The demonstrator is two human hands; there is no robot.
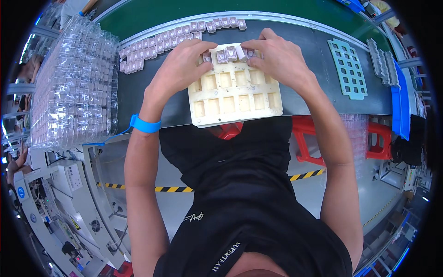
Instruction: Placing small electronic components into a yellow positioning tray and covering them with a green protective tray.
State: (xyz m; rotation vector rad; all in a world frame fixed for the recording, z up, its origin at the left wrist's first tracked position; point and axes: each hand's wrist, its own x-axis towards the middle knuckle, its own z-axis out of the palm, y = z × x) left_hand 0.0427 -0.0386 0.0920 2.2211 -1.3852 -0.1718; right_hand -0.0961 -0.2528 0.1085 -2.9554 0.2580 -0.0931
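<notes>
i'm likely seating small grey-pink parts in the pale tray between my left hand and right hand; both curl round end parts, clamped or not i can't tell. the tilted part probably needs straightening.

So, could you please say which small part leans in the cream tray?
The small part at the right hand's index fingertip: it leans, plain pale side showing, unlike the two directly left.

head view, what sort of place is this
Most likely a factory assembly line: rows of small identical parts on a long dark bench, a tall stack of clear plastic trays, and yellow-and-black tape on the floor.
</notes>
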